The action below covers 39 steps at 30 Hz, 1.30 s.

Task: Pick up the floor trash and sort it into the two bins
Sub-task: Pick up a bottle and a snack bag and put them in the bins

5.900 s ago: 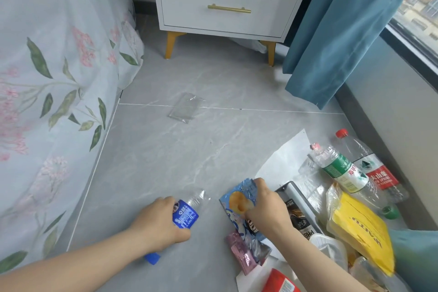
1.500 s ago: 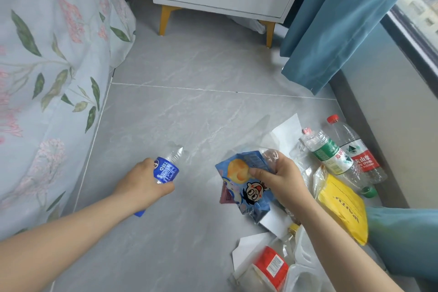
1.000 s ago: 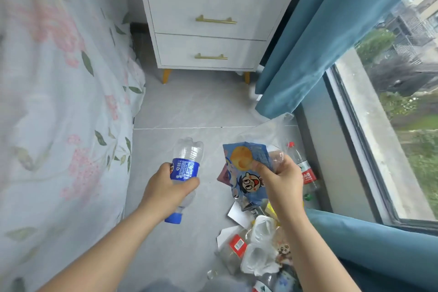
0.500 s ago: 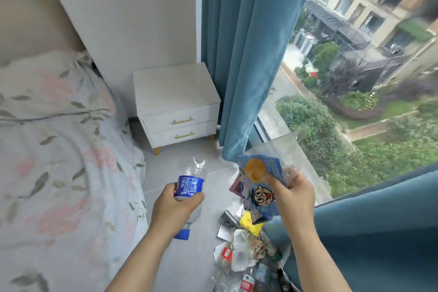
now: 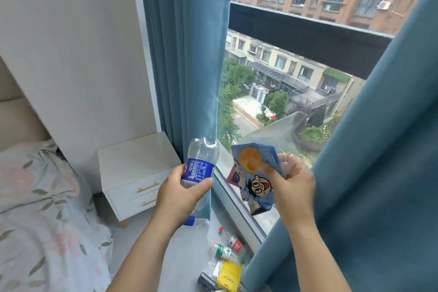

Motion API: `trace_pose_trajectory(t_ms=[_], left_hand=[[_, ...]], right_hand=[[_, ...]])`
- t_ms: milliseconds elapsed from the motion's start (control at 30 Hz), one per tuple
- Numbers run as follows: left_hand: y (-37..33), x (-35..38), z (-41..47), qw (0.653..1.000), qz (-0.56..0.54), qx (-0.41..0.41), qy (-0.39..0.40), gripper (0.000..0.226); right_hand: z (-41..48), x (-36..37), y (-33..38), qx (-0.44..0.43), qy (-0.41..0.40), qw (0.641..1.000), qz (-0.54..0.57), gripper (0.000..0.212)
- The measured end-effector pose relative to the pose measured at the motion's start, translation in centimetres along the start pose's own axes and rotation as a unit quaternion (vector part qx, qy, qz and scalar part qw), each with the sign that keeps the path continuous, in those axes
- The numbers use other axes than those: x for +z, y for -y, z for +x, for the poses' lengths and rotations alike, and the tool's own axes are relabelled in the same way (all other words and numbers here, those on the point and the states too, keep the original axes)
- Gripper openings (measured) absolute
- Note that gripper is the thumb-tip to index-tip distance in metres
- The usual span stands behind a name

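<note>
Head camera view: a clear plastic bottle (image 5: 201, 168) with a blue label sits gripped in the left hand (image 5: 183, 193), cap end down. Just right of the bottle, the right hand (image 5: 292, 184) pinches a blue cartoon snack wrapper (image 5: 254, 176) and clear plastic. Below the bottle, more bottles (image 5: 226, 248) and a yellow packet (image 5: 230, 276) lie on the floor.

Bottle label (image 5: 198, 170) – print illegible

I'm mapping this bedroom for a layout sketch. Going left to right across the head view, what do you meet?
Bed → white nightstand → left hand holding blue-label bottle → right hand holding snack wrappers → near curtain.
</note>
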State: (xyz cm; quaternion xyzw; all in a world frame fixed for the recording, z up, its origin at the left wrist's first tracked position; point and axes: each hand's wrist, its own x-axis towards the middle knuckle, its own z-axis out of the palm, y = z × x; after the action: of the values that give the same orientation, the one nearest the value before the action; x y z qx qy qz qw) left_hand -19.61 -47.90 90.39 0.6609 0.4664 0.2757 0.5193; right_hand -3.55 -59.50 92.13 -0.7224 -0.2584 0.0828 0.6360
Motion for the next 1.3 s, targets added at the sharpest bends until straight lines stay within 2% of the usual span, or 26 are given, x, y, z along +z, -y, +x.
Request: trace_pose_trajectory(t_ms=[400, 567, 667, 967, 1167, 1300], left_hand=[[-6.2, 3.7, 3.1, 0.996, -0.01, 0.079, 0.05, 0.05], [-6.9, 4.2, 7.2, 0.989, -0.001, 0.095, 0.11, 0.044], [-7.4, 4.3, 10.2, 0.979, 0.029, 0.117, 0.164, 0.041], [-8.7, 5.0, 13.6, 0.923, 0.024, 0.167, 0.346, 0.028], [-9.3, 6.6, 9.6, 0.872, 0.007, 0.192, 0.45, 0.038], [-9.3, 7.5, 5.5, 0.841, 0.001, 0.214, 0.497, 0.035]], right_hand=[[2.9, -2.2, 2.1, -0.006, -0.072, 0.997, 0.021, 0.018], [4.3, -0.9, 2.2, 0.013, -0.125, 0.992, 0.032, 0.019], [5.0, 0.6, 2.2, 0.025, -0.183, 0.982, 0.029, 0.018], [2.0, 2.4, 3.4, 0.04, -0.337, 0.939, -0.058, 0.015], [-3.6, 0.4, 4.5, 0.045, -0.419, 0.898, -0.127, 0.016], [-7.9, -1.9, 5.2, 0.055, -0.478, 0.863, -0.156, 0.015]])
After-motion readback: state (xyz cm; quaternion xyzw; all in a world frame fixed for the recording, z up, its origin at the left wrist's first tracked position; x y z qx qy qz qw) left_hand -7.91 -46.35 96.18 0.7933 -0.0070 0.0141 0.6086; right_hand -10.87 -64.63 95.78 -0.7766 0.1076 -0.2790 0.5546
